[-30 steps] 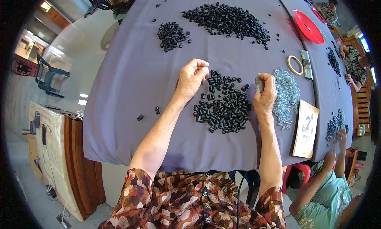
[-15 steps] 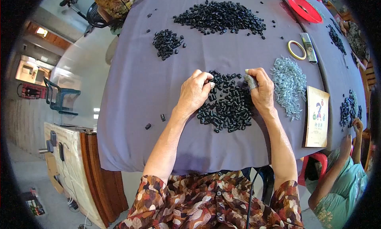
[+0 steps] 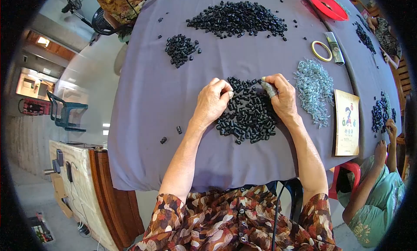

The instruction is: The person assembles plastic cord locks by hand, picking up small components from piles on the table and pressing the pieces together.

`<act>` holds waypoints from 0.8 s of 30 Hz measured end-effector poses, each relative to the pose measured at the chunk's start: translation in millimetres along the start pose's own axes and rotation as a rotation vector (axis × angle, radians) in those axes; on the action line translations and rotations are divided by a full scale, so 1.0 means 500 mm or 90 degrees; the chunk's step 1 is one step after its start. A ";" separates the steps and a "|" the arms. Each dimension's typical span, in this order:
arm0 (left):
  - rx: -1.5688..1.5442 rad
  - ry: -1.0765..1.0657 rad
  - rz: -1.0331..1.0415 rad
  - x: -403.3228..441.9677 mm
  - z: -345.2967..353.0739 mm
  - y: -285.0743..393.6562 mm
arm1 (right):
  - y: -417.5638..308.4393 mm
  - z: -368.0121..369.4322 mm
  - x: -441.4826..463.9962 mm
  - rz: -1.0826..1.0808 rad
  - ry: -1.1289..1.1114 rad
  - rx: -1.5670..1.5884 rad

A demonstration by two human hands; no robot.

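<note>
My left hand (image 3: 212, 102) is pinched at the left edge of a loose pile of small black cylindrical pieces (image 3: 248, 120) on the grey-purple cloth. Whatever sits between its fingertips is too small or hidden to make out. On the pile's right side, my right hand (image 3: 283, 99) has thumb and forefinger pressed together, and a grey wrap covers one finger. Its grip, too, hides what it may hold. To the right of that hand lies a heap of small clear pieces (image 3: 313, 90).
Farther back are a large black heap (image 3: 239, 18) and a smaller one (image 3: 180, 50). A tape roll (image 3: 321, 51), a flat packet (image 3: 334, 48), a booklet (image 3: 346, 123) and a red dish (image 3: 328, 5) lie to the right. Another person's hand (image 3: 391, 128) works at the right edge.
My right hand has moved slightly left and up, nearer to my left hand. My left hand stays pinched in about the same place. The view has shifted a little.
</note>
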State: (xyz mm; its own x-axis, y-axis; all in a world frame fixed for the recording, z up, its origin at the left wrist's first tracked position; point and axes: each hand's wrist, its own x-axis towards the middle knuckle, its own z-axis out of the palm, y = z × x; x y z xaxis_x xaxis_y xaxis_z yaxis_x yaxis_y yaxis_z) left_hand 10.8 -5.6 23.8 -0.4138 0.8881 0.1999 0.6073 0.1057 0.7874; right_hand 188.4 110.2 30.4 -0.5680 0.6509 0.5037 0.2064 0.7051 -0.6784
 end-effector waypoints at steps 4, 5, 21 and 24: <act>-0.025 0.073 0.032 -0.002 0.012 0.012 | -0.005 -0.001 0.002 0.001 0.017 -0.013; -0.002 0.080 0.032 -0.003 0.011 0.016 | -0.005 -0.001 0.002 0.000 0.023 -0.020; 0.095 0.016 0.005 -0.006 -0.001 0.013 | -0.005 -0.001 0.002 -0.013 0.025 -0.007; 0.149 0.021 0.066 -0.011 0.006 0.013 | -0.010 0.000 0.002 -0.016 0.022 -0.011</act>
State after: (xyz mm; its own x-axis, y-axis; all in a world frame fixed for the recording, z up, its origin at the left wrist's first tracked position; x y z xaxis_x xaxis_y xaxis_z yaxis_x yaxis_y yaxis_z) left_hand 19.0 -8.4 25.7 -0.3617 0.8846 0.2944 0.7863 0.1198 0.6061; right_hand 186.9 107.3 34.4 -0.5458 0.6418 0.5387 0.2058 0.7259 -0.6563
